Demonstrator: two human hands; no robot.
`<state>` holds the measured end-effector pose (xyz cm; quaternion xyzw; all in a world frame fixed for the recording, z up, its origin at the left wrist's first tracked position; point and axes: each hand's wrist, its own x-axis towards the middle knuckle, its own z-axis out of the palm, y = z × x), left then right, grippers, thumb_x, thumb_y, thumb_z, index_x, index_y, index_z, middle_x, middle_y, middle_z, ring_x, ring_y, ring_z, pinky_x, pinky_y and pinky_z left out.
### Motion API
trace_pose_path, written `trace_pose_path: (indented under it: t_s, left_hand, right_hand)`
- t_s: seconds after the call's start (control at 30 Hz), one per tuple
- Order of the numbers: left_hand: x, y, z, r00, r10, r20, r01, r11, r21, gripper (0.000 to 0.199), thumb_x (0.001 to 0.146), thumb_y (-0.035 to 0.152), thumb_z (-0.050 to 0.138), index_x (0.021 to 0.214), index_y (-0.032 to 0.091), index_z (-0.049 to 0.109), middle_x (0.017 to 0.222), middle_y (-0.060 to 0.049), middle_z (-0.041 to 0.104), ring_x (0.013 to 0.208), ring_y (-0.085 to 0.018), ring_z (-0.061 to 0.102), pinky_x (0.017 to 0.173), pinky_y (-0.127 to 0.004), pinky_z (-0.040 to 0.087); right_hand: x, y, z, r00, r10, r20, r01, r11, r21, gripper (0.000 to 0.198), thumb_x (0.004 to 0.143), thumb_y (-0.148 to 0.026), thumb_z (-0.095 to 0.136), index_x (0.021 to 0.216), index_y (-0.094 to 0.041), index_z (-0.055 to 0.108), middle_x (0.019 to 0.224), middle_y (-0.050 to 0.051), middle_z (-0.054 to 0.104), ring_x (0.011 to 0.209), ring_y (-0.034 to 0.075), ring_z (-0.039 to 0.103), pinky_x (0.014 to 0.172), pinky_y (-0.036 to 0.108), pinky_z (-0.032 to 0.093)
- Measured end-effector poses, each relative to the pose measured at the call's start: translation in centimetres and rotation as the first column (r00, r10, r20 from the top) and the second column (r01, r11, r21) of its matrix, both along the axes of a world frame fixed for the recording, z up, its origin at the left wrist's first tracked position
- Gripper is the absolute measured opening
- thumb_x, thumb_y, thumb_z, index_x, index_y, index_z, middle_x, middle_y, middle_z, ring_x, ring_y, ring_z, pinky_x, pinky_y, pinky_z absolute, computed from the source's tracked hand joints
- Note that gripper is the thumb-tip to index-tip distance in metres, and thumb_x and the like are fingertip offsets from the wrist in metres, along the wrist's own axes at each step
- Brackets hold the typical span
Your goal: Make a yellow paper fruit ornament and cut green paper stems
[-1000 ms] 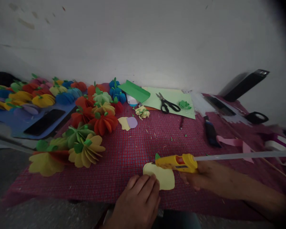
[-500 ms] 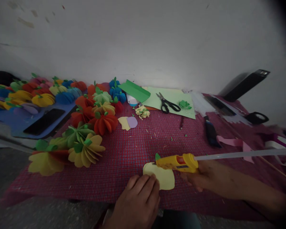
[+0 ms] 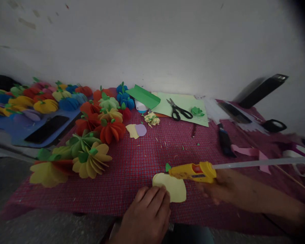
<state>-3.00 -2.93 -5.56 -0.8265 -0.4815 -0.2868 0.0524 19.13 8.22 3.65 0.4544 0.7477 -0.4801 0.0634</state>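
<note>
In the head view, the pale yellow paper (image 3: 178,190) lies flat and unfanned, with the left hand (image 3: 147,212) on its near left edge, fingers together, the hidden thumb making a pinch impossible to tell. To its right, the right hand (image 3: 220,186) is wrapped around the yellow glue gun (image 3: 193,171), nozzle near the paper's far edge beside a green leaf (image 3: 168,167); many fanned paper shapes (image 3: 112,132) left of the paper look finished, while this one appears barely begun.

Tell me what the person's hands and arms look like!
No gloves: the left hand and right hand are both bare. The right forearm shows no sleeve. I see no ring on the left; the right is too blurry to tell.
</note>
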Motion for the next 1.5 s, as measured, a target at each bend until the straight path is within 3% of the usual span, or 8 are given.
trace_pose_path:
  t_s: [0.77,1.07,1.33,1.5]
  left_hand:
    - [0.0,0.2,-0.1,0.999,-0.022,0.041,0.021,1.000,0.007,0.024,0.088,0.024,0.045,0.104,0.016,0.061,0.107,-0.003,0.066,0.095,-0.019,0.057,0.083,-0.035,0.038]
    - [0.0,0.2,-0.2,0.999,-0.022,0.038,0.022,1.000,-0.002,0.024,0.088,0.024,0.045,0.106,0.017,0.061,0.107,-0.003,0.066,0.096,-0.019,0.057,0.084,-0.035,0.037]
    - [0.1,0.2,0.0,0.998,-0.022,0.056,0.022,1.000,0.005,0.024,0.088,0.022,0.044,0.105,0.017,0.061,0.106,-0.003,0.066,0.096,-0.019,0.056,0.084,-0.035,0.036]
    - [0.1,0.3,0.1,0.999,-0.014,0.048,0.014,1.000,0.007,0.025,0.089,0.022,0.043,0.105,0.017,0.061,0.106,-0.003,0.066,0.095,-0.020,0.056,0.084,-0.035,0.035]
  right_hand:
    - [-0.1,0.1,0.0,0.998,-0.013,-0.065,0.011,0.999,-0.036,0.028,0.086,-0.042,0.045,0.075,-0.018,0.055,0.056,-0.003,0.052,0.051,0.010,0.047,0.047,0.020,0.036]
    - [0.2,0.2,-1.5,1.000,-0.002,-0.019,0.001,0.999,-0.036,0.022,0.084,-0.037,0.048,0.074,-0.019,0.055,0.056,-0.004,0.053,0.051,0.010,0.048,0.046,0.020,0.036]
    - [0.0,0.2,-0.6,0.999,0.009,-0.033,-0.010,0.999,-0.030,0.020,0.083,-0.033,0.049,0.069,-0.020,0.051,0.055,-0.005,0.050,0.051,0.010,0.046,0.046,0.020,0.036]
    - [0.1,0.2,-0.9,0.999,0.016,-0.044,-0.017,0.999,-0.036,0.014,0.083,-0.032,0.049,0.078,-0.020,0.054,0.058,-0.005,0.051,0.052,0.010,0.048,0.047,0.019,0.038]
